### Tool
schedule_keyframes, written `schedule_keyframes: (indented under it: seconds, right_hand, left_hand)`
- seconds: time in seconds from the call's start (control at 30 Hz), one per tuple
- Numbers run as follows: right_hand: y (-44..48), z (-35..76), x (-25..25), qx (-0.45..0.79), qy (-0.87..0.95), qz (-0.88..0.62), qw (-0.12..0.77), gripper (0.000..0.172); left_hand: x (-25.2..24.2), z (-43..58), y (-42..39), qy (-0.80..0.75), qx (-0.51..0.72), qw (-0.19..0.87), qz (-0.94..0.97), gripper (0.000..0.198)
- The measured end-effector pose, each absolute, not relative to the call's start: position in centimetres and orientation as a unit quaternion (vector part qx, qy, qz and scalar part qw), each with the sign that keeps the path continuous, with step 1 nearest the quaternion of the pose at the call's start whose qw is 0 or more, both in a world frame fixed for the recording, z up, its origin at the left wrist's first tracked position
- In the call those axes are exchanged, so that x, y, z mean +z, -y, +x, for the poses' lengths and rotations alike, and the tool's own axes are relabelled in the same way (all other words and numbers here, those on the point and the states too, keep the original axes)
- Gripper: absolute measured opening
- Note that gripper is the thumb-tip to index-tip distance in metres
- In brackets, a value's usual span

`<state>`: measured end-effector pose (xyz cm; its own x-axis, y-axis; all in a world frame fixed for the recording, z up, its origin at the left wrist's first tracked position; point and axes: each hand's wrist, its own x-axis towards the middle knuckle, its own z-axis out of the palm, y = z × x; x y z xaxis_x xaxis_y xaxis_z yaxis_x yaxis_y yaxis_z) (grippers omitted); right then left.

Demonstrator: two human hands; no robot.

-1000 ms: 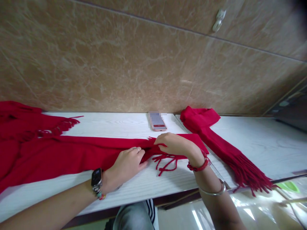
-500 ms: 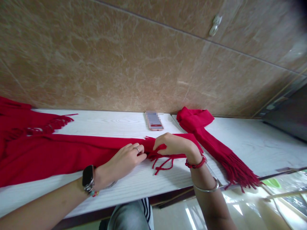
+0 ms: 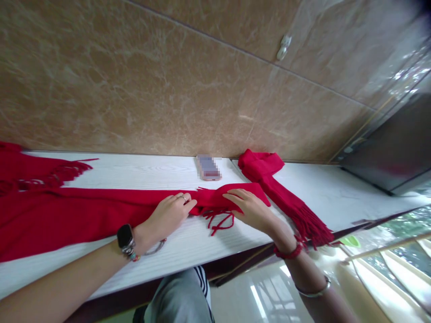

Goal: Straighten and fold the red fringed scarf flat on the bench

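Note:
A long red scarf (image 3: pixel 94 208) lies along the front of the white table, its right end folded over with fringe strands hanging toward me. My left hand (image 3: pixel 170 217) is closed on the scarf near the fold, knuckles up, a ring on one finger; its fingertips are partly hidden. Farther right, my right hand (image 3: pixel 252 211) rests on the folded end with its fingers stretched out over the cloth. Beyond it lies a second red scarf (image 3: pixel 286 195), folded at the back, with its fringe at the table's front edge.
A phone (image 3: pixel 208 168) lies on the white table (image 3: pixel 144 168) near the brown stone wall (image 3: pixel 151 89). More red fringed cloth (image 3: pixel 40 168) is heaped at the back left. A dark grey object (image 3: pixel 387 148) stands at the far right. My knee (image 3: pixel 182 296) is below the table edge.
My right hand has gone from bent fingers by the fringe to lying flatter on the folded end. My left hand stays at the fold. The view has shifted slightly right.

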<state>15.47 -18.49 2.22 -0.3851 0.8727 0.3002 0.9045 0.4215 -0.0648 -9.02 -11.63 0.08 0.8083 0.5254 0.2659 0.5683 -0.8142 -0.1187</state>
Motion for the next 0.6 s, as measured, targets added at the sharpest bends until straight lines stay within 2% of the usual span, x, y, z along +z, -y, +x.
schedule_keyframes:
  seconds: [0.17, 0.4, 0.6]
  right_hand:
    - [19.1, 14.4, -0.6, -0.106, 0.769, -0.597, 0.204, 0.036]
    - [18.1, 12.6, -1.5, -0.149, 0.707, -0.66, 0.204, 0.03]
    - [18.5, 14.9, -2.1, -0.157, 0.728, -0.625, 0.232, 0.031]
  left_hand:
    - [-0.1, -8.6, 11.1, 0.291, -0.147, 0.085, -0.942, 0.017]
    - [0.4, -8.9, 10.6, 0.275, -0.145, 0.108, -0.944, 0.022]
    - [0.9, -9.8, 10.6, 0.225, -0.128, 0.087, -0.962, 0.032]
